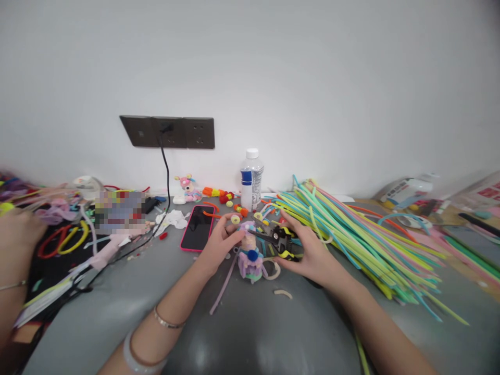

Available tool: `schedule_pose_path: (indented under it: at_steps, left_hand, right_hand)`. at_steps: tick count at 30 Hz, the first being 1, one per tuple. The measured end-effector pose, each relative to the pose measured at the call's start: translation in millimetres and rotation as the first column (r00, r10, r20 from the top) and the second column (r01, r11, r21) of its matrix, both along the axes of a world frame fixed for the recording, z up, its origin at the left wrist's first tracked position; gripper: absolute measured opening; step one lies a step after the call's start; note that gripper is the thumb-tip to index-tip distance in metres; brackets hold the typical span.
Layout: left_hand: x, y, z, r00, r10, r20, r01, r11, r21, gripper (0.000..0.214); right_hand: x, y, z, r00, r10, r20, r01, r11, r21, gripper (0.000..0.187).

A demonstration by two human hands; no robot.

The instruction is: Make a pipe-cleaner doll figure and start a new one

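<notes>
Between my hands is a small pastel pipe-cleaner figure [250, 263], purple and pink with a dark blue pompom. My left hand [222, 240] grips its upper part with fingers and thumb closed. Black-and-yellow pliers [279, 238], maybe wire cutters, are in my right hand [308, 249], their jaws at the figure's top. Whether the jaws touch it I cannot tell. Close by lie a lilac pipe cleaner [224, 286] and a short cream piece [283, 293] on the grey table [219, 333].
A large bundle of pipe cleaners [359, 239] spreads to the right. Behind are a plastic bottle [252, 179] and a pink bear figure [189, 187]. Left lie a phone [198, 228], a black cable [167, 177] and scissors [64, 240], near another person's hand [19, 234].
</notes>
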State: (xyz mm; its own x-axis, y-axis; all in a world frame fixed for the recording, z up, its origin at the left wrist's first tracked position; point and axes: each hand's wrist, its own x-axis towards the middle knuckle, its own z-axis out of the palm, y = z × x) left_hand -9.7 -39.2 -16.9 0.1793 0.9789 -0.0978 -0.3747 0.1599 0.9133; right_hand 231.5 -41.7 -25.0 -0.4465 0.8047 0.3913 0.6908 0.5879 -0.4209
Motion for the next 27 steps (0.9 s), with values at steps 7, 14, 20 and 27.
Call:
schedule_pose_path:
  at_steps: [7, 14, 20, 27]
  left_hand:
    - [-1.3, -0.9, -1.1, 1.0, -0.003, -0.012, 0.003, 1.0, 0.009, 0.06]
    - [-1.1, 0.2, -2.5, 1.0, -0.011, -0.01, 0.011, 0.999, 0.037, 0.058]
    - [-1.7, -0.2, -2.2, 1.0, 0.006, -0.013, -0.006, 0.999, 0.032, 0.058]
    - [-2.1, 0.4, -3.6, 1.0, 0.0, -0.017, 0.001, 0.999, 0.041, 0.057]
  right_hand:
    - [-0.1, -0.2, 0.5, 1.0, 0.001, -0.009, -0.001, 1.0, 0.004, 0.095]
    - [0.5, 0.5, -1.6, 1.0, -0.001, -0.013, 0.001, 1.0, -0.009, 0.096]
    - [-0.4, 0.0, 0.8, 1.0, 0.012, -0.008, -0.012, 1.0, 0.01, 0.097]
    - [-0.1, -0.3, 1.2, 1.0, 0.008, 0.004, -0.008, 1.0, 0.015, 0.098]
